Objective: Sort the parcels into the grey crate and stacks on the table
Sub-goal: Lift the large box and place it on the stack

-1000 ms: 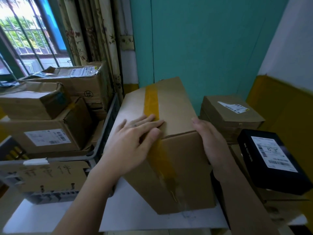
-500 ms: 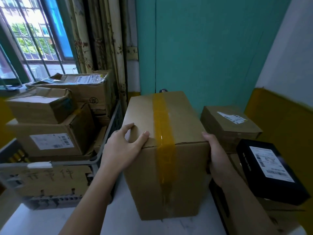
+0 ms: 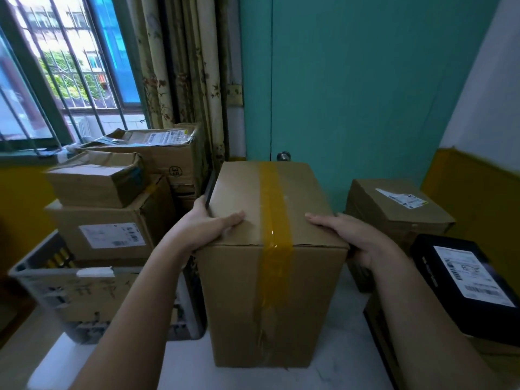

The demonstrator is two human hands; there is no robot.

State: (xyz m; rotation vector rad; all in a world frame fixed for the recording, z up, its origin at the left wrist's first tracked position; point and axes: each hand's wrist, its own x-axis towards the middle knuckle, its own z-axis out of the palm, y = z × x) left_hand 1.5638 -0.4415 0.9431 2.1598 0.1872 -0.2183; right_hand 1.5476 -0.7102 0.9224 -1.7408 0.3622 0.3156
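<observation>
A tall brown cardboard box (image 3: 270, 299) with a yellow tape stripe stands upright on the white table (image 3: 185, 372) in the middle of the view. My left hand (image 3: 208, 229) grips its upper left edge, thumb on top and fingers down the left side. My right hand (image 3: 354, 237) grips the upper right edge the same way. The grey crate (image 3: 31, 266) sits to the left, packed with several brown parcels (image 3: 112, 226).
On the right, a brown labelled parcel (image 3: 394, 212) stands behind a black labelled box (image 3: 461, 285) that lies on other cartons. A teal door (image 3: 351, 94) with a knob is straight behind the tall box. Curtains and a barred window are at the back left.
The tall box has gone from tilted to standing upright on the table. My left hand slid from lying flat on its top to gripping the left edge, and my right hand came up onto the top.
</observation>
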